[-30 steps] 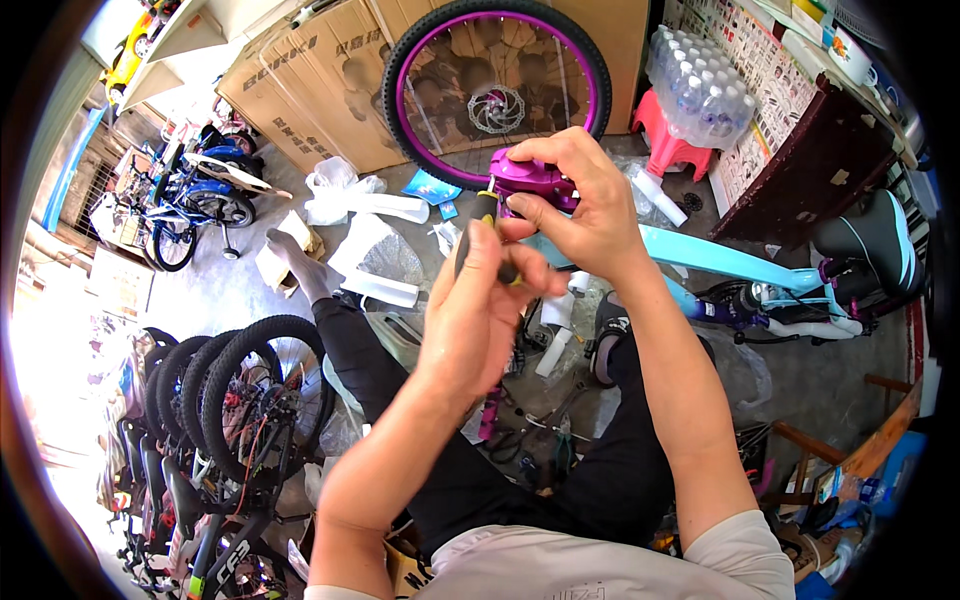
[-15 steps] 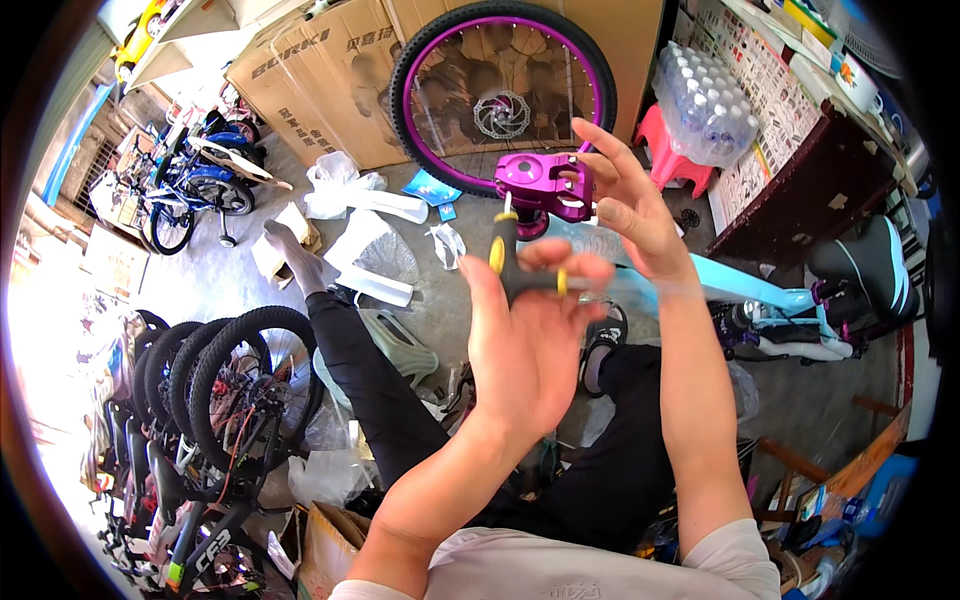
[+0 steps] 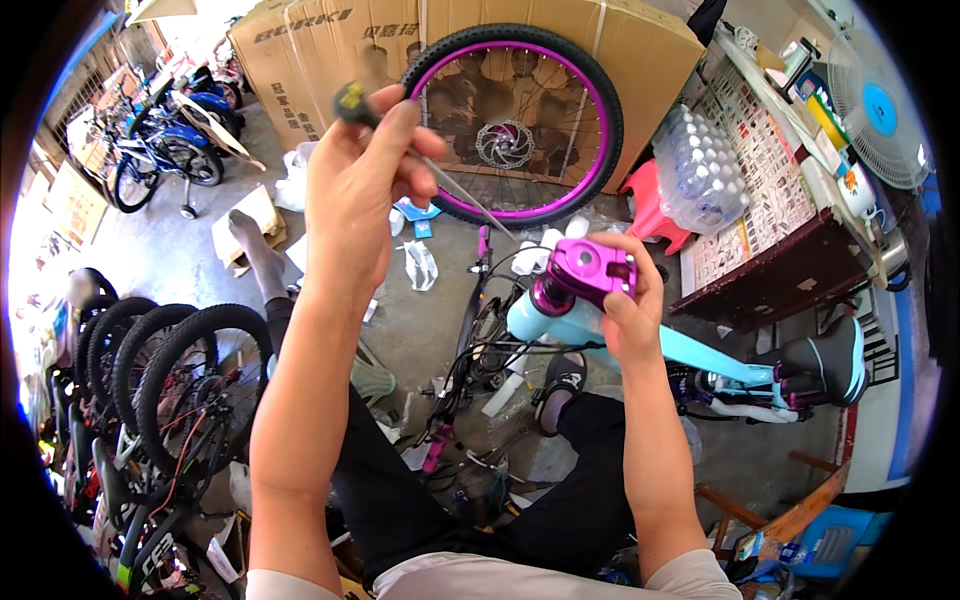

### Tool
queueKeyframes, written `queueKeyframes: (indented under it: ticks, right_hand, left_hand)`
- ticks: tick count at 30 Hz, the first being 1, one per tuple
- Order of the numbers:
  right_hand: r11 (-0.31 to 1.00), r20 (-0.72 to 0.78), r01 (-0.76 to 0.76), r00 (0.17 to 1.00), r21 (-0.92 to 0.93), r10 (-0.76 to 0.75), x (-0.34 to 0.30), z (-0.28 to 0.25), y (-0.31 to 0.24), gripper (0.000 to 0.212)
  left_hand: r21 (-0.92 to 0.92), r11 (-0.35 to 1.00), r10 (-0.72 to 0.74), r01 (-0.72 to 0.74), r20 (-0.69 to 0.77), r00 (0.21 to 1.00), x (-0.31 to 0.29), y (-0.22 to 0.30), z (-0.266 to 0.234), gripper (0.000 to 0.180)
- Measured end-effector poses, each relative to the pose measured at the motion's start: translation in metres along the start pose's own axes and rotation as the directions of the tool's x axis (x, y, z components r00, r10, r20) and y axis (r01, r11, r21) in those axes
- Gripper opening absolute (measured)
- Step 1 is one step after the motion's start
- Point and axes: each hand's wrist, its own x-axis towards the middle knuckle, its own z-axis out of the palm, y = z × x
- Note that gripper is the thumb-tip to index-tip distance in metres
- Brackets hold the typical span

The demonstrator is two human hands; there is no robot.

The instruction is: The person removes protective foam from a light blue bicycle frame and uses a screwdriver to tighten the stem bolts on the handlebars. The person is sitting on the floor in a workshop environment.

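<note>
My left hand [image 3: 365,185] is raised at the upper left, closed on a T-handle hex key [image 3: 460,192] with a black and yellow handle. Its long metal shaft slants down toward a shiny purple bike stem [image 3: 588,268]; whether the tip touches it I cannot tell. My right hand [image 3: 638,305] grips the stem's right end, thumb on the near side and fingers over the far side. Below the stem is the head tube of a light blue bike frame [image 3: 700,352]. A dark handlebar with pink grips [image 3: 436,448] hangs by its cables left of the frame.
A purple-rimmed wheel [image 3: 610,120] leans on a large cardboard box [image 3: 300,75]. At right are bottled water [image 3: 700,170] on a red stool [image 3: 655,205] and a cabinet [image 3: 770,270]. Several bikes [image 3: 190,380] stand at left. Plastic wrapping [image 3: 420,265] litters the floor.
My left hand has moved up and left with the hex key, its shaft now toward the stem. My right hand has come down and taken hold of the stem, which sits lower and turned.
</note>
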Motion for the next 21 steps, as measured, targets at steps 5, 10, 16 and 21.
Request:
queueKeyframes:
  ticks: [5, 10, 16, 21]
  right_hand:
    - [0.971, 0.118, 0.139, 0.986, -0.195, -0.117, 0.007, -0.02, 0.01, 0.085]
    - [0.996, 0.099, 0.086, 0.992, -0.037, -0.082, 0.003, -0.012, 0.002, 0.076]
    - [0.994, 0.128, 0.089, 0.987, 0.071, -0.097, 0.006, -0.007, 0.004, 0.068]
    - [0.994, 0.071, 0.1, 0.992, 0.038, -0.102, 0.007, -0.003, 0.004, 0.062]
  left_hand:
    - [-0.14, 0.963, -0.215, 0.23, 0.111, 0.97, 0.049, -0.033, 0.002, 0.047]
    - [-0.32, 0.837, -0.389, 0.444, 0.222, 0.894, 0.069, -0.084, 0.018, 0.05]
    - [-0.428, 0.694, -0.444, 0.579, 0.379, 0.812, 0.068, -0.119, 0.041, 0.047]
    - [-0.454, 0.65, -0.441, 0.61, 0.428, 0.789, 0.071, -0.131, 0.044, 0.048]
